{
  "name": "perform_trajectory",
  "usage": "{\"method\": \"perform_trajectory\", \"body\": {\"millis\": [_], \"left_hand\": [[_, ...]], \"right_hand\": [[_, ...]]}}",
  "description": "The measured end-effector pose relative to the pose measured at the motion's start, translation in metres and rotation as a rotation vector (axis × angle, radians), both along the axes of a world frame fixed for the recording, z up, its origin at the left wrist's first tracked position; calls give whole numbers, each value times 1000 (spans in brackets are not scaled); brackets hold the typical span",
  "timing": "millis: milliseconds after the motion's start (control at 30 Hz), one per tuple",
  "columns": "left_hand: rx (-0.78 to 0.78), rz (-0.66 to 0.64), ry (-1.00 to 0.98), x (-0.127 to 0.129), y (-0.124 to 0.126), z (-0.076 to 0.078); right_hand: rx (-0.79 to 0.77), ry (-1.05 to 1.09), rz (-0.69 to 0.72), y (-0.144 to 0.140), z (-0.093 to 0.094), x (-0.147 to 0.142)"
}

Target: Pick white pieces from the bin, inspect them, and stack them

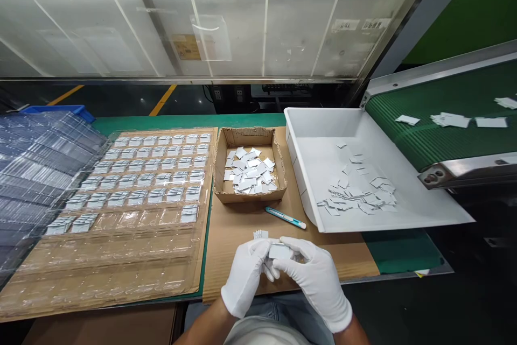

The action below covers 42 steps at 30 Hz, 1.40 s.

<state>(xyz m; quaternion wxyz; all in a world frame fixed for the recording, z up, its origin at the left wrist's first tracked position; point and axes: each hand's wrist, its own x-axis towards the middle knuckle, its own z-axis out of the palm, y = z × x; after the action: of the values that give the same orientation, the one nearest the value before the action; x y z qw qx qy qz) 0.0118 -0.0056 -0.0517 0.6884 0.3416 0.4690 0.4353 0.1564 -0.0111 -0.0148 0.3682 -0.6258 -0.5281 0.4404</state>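
Note:
Both of my hands wear white gloves and meet at the front edge of the table. Between them is a small stack of white rectangular pieces (279, 251). My left hand (249, 269) pinches its left side, and my right hand (314, 275) grips its right side. Just behind the fingers, another small group of white pieces (260, 234) rests on the cardboard sheet (226, 248). A blue utility knife (286, 218) lies farther back. Beyond it stands a cardboard box (250, 198) with many loose white pieces inside.
A clear compartment tray (161, 248) on the left holds rows of stacked white pieces. Beside it are piled clear trays (36, 167). At right, a white bin (323, 124) with scattered pieces sits below a green conveyor belt (444, 97). A transparent panel (242, 22) spans the back.

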Motion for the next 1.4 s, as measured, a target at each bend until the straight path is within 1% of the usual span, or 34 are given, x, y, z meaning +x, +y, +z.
{"method": "perform_trajectory", "body": {"millis": [133,300,633,900,1000,1067,1133,1200,1233,1267,1333,1367,1400], "left_hand": [[-7,-16,-6,0,-2,-2],[-8,-19,-35,0,-4,-4],[-9,4,-32,0,-2,-1],[-19,9,-22,1,0,-5],[-1,-9,16,-2,1,-1],[56,-32,119,-6,3,8],[138,-34,261,-12,10,20],[226,7,384,-20,24,34],[295,38,441,-24,34,41],[391,75,504,-28,46,48],[657,150,676,-37,73,60],[789,184,792,-42,87,66],[886,191,929,-46,101,70]], "right_hand": [[-50,-10,-9,0,1,0],[-65,-34,-7,1,4,-1],[-35,-27,-3,2,4,-1],[-30,-43,21,3,2,2],[-21,-46,28,2,1,-1],[7,-43,49,1,2,-3],[62,-9,48,0,4,-4],[158,49,17,1,6,-1],[221,68,-3,1,8,2],[287,71,-26,2,9,6],[396,30,-85,3,11,15],[429,4,-123,3,12,20],[446,-12,-155,3,12,24]]}}
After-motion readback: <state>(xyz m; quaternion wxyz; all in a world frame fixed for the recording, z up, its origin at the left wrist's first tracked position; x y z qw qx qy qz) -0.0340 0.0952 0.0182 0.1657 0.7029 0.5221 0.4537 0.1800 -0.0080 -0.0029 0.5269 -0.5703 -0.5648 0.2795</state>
